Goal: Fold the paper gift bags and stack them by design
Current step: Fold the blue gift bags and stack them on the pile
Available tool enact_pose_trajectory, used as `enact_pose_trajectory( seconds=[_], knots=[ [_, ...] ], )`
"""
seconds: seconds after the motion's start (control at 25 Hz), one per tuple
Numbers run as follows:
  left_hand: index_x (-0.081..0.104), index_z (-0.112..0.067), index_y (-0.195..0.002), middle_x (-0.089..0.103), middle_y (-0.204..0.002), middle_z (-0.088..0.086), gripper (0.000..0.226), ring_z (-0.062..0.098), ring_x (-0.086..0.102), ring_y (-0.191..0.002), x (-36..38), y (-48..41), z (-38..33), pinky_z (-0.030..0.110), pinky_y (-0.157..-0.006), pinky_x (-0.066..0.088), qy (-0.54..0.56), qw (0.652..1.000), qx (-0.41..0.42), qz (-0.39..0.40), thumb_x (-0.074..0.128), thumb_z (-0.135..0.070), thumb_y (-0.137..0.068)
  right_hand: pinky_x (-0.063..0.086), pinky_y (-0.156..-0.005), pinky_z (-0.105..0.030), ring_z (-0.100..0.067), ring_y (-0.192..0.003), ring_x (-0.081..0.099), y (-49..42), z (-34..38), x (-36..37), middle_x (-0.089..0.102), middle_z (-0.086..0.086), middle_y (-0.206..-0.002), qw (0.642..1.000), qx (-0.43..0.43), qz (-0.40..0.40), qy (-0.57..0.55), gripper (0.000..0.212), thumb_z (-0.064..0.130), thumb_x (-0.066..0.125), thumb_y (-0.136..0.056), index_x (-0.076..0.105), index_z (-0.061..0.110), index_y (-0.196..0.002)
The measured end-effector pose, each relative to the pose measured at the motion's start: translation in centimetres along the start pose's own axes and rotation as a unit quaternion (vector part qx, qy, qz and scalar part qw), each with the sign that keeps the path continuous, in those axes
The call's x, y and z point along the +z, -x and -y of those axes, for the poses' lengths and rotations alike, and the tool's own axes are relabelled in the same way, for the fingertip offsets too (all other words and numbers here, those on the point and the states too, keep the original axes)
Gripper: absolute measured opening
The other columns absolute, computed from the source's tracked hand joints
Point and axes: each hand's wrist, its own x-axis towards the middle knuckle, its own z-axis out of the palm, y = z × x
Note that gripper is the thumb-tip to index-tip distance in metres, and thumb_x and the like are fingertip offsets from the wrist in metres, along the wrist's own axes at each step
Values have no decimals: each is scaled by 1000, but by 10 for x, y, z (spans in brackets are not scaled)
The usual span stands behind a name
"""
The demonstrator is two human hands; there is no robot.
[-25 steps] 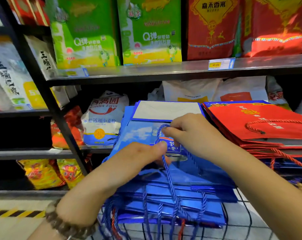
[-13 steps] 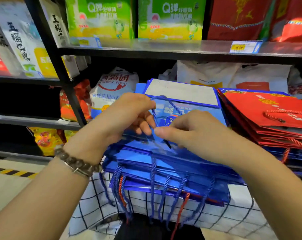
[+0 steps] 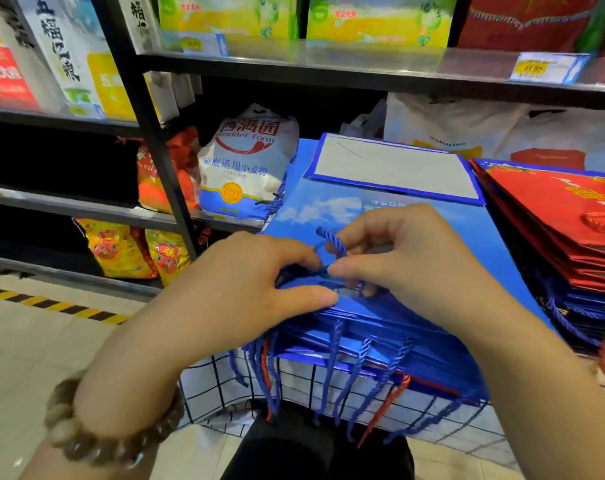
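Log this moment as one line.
phase: fold and stack | left hand: pinches blue cord | right hand: pinches blue cord | top blue bag: flat on blue stack | red stack: beside it, right

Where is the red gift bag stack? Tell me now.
In the head view, the red gift bag stack lies at the right edge, right beside the blue gift bag stack, below the shelf carrying the yellow price tag.

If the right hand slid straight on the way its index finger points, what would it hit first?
Most likely the left hand, whose fingertips sit just ahead of the right hand; the blue cord lies between them. Depth is unclear.
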Motion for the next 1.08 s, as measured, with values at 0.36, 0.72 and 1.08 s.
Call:
enact_pose_trajectory(
  seconds=[0.36,0.72,1.08],
  knots=[
    [63,-48,-90,64,-89,-27,70,-5,59,-91,-1,8,-7,17,-74,47,0,998,-10,-65,31,-86,-41,52,-60,-19,-6,-58,61,7,-5,-4,66,4,-60,995,-11,25,95,36,7,64,-82,63,39,-66],
    [68,-41,-81,58,-57,-13,64,2,53,-68,3,7,-8,21,-49,29,1,992,-7,-125,29,-84,-52,43,-69,-12,0,-76,59,10,-2,2,67,16,-72,978,-54,31,201,18,14,65,-82,72,27,-92],
    [55,-30,-55,53,-55,-9,40,4,51,-54,6,14,-23,24,-47,34,-24,965,-36,-258,50,-67,-69,48,-81,-31,0,-99,59,22,-10,-4,65,20,-111,960,-88,72,255,40,22,47,-92,44,40,-128]
  ],
)
